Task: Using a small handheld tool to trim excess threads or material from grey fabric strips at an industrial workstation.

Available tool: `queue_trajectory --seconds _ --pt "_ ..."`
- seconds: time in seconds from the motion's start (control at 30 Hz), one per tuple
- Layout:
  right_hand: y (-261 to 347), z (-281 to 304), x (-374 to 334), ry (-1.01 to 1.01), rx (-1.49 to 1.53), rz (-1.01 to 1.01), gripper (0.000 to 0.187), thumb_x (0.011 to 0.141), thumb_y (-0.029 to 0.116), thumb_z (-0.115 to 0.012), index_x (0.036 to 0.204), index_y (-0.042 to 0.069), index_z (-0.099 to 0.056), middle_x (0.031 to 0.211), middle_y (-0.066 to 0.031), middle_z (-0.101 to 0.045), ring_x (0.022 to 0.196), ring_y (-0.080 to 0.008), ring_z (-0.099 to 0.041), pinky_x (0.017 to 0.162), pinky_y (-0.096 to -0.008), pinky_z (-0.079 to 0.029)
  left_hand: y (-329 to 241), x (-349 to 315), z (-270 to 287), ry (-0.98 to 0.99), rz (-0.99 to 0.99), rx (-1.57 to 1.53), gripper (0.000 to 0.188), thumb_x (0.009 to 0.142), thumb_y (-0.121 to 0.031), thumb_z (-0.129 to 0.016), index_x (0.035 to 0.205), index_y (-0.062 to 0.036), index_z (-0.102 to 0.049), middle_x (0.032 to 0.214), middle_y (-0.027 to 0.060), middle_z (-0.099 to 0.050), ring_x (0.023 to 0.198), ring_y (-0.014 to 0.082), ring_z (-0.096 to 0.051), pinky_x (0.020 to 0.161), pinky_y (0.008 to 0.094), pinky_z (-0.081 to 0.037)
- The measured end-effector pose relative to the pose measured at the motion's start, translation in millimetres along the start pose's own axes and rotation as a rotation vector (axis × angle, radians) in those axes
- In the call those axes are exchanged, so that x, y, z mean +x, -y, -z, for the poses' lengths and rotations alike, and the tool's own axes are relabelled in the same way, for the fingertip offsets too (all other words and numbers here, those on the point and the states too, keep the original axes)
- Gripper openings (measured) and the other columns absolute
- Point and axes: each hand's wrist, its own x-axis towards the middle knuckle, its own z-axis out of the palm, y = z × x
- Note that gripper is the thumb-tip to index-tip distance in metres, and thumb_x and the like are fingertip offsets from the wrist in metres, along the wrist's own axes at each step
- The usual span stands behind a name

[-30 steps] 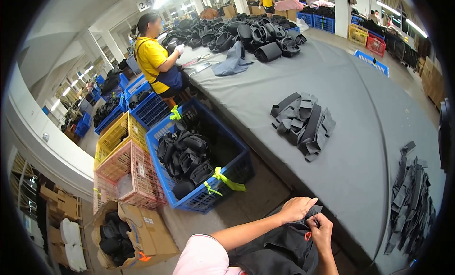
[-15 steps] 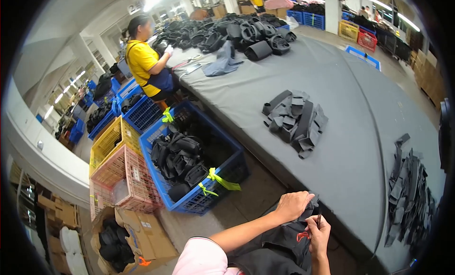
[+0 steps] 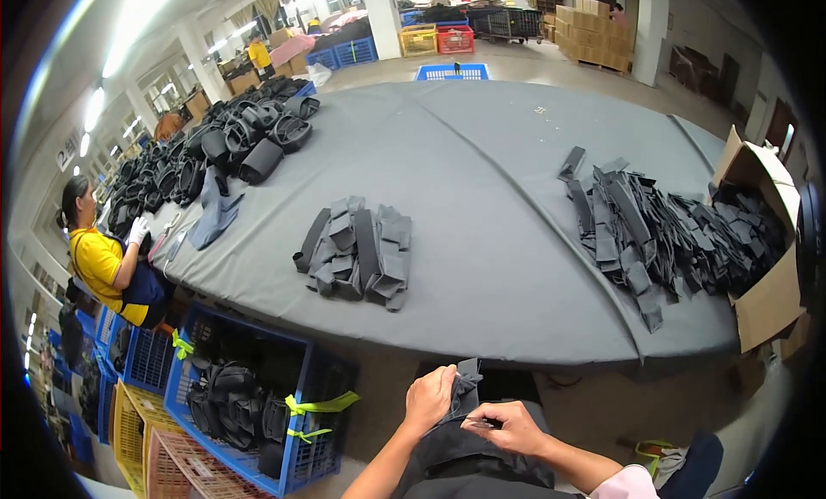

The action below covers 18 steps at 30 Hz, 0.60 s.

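My left hand (image 3: pixel 430 397) is closed on a dark grey fabric strip (image 3: pixel 467 385), pinching its left edge above my lap. My right hand (image 3: pixel 509 428) sits just below and to the right, fingers closed round a small dark tool (image 3: pixel 487 421) whose kind is mostly hidden by the fingers. Black fabric (image 3: pixel 469 460) lies across my lap under both hands. On the grey-covered table ahead is a small pile of dark grey strips (image 3: pixel 353 251). A much larger heap of similar strips (image 3: pixel 641 224) lies to the right.
An open cardboard box (image 3: pixel 768 301) stands beside the large heap. Black padded items (image 3: pixel 215 146) are piled at the table's far left, where a co-worker in yellow (image 3: pixel 107 262) sits. A blue crate (image 3: pixel 258 465) with black items stands left of me, next to pink and yellow crates.
My view has swung right, bringing the large heap and cardboard box into sight. The left hand still grips the strip; the right hand has turned, and the tool's red part no longer shows.
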Motion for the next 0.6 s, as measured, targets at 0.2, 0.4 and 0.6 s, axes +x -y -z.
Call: queue_trajectory --seconds 0.2,0.4,0.6 --pt "-12 -1 -2 -0.065 -0.007 -0.082 0.014 0.080 0.012 -0.069 0.088 0.002 -0.064 0.065 -0.0069 -0.060 0.055 -0.0075 -0.048 0.052 -0.0239 -0.042 6 -2 -1 0.044 0.059 -0.054 0.042 0.094 -0.041 -0.040 0.089 -0.0079 -0.066 0.080 0.0179 -0.063 0.078 0.0367 -0.061 0.065 0.0421 -0.047" --pt "-14 2 -2 -0.081 -0.029 -0.149 0.016 0.081 0.015 -0.069 0.085 0.001 -0.064 0.063 -0.0054 -0.057 0.055 -0.0062 -0.045 0.052 -0.0234 -0.040 4 2 -2 0.083 0.043 -0.104 0.043 0.094 -0.041 -0.040 0.090 -0.0068 -0.065 0.079 0.0182 -0.063 0.079 0.0373 -0.061 0.066 0.0410 -0.047" --pt "-13 10 2 -0.136 -0.037 -0.130 0.016 0.081 0.015 -0.068 0.084 0.000 -0.062 0.062 -0.0044 -0.056 0.055 -0.0070 -0.044 0.051 -0.0240 -0.040 10 6 -2 0.175 0.009 -0.226 0.044 0.095 -0.040 -0.041 0.090 -0.0018 -0.063 0.077 0.0182 -0.063 0.074 0.0324 -0.062 0.068 0.0364 -0.047"
